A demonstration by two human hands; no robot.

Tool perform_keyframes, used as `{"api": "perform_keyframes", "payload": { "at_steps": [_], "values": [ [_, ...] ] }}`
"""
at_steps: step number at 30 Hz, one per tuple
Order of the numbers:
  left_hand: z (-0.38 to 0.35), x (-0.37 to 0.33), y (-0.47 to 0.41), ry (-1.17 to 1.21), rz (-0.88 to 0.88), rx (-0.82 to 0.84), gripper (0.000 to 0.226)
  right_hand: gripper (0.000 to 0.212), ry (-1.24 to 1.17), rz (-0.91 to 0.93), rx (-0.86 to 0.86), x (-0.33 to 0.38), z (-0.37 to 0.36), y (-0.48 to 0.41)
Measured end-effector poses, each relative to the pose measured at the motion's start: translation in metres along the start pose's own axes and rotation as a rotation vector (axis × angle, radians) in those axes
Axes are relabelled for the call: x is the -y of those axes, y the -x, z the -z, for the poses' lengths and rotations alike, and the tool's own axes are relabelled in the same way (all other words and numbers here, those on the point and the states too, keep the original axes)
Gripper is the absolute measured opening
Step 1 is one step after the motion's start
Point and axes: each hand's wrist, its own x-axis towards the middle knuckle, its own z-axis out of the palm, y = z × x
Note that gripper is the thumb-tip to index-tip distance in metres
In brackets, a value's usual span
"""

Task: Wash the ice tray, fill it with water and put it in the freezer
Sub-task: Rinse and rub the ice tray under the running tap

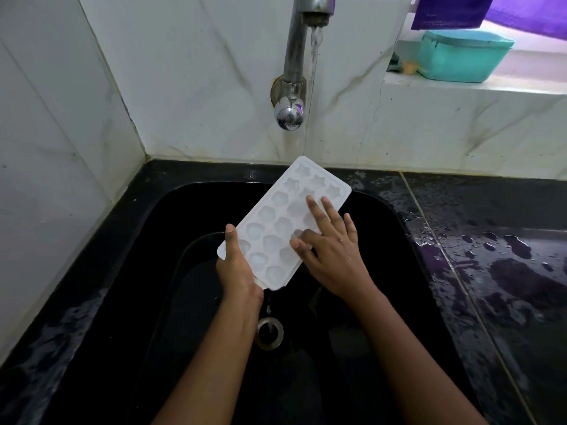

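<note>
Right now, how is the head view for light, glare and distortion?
Head view: wide-angle bending at the edges; black sink basin so dark its floor barely reads; white plastic ice tray bright but moulds visible; purple glare on the wet black counter; the left hand and right hand sharp.

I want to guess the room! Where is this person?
Probably a kitchen: a black sink set in a wet black counter, a tap running on a tiled wall, and hands washing an ice tray.
</note>
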Motion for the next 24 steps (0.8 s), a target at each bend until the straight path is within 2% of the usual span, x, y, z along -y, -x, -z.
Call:
{"api": "perform_keyframes", "payload": {
  "at_steps": [4, 8, 11, 13, 15, 17, 19, 21, 24],
  "values": [
    [-0.005, 0.001, 0.004, -0.055, 0.044, 0.100, 0.058, 0.047, -0.041, -0.065, -0.144, -0.010, 0.005, 0.000],
    [-0.006, 0.003, 0.005, -0.093, 0.082, 0.124, 0.075, 0.072, -0.078, -0.357, -0.165, -0.025, 0.014, -0.003],
    [-0.005, 0.000, 0.005, -0.127, 0.105, 0.138, 0.073, 0.086, -0.161, -0.529, -0.200, -0.037, 0.027, -0.002],
    [-0.003, -0.002, 0.004, -0.138, 0.138, 0.184, 0.078, 0.084, -0.352, -0.607, -0.195, -0.044, 0.035, -0.003],
    [-0.001, -0.004, 0.005, -0.126, 0.185, 0.251, 0.083, 0.066, -0.631, -0.664, -0.204, -0.047, 0.037, -0.003],
    [0.000, -0.006, 0.007, -0.043, 0.200, 0.330, 0.075, 0.050, -0.860, -0.701, -0.256, -0.051, 0.037, -0.002],
    [0.000, -0.007, 0.010, 0.100, 0.175, 0.393, 0.062, 0.050, -1.023, -0.721, -0.295, -0.055, 0.036, -0.003],
    [-0.001, -0.004, 0.009, 0.210, 0.158, 0.411, 0.054, 0.051, -1.091, -0.742, -0.342, -0.059, 0.035, -0.004],
    [-0.006, 0.003, 0.010, 0.197, 0.194, 0.384, 0.048, 0.054, -1.070, -0.781, -0.371, -0.067, 0.035, -0.005]
  ]
}}
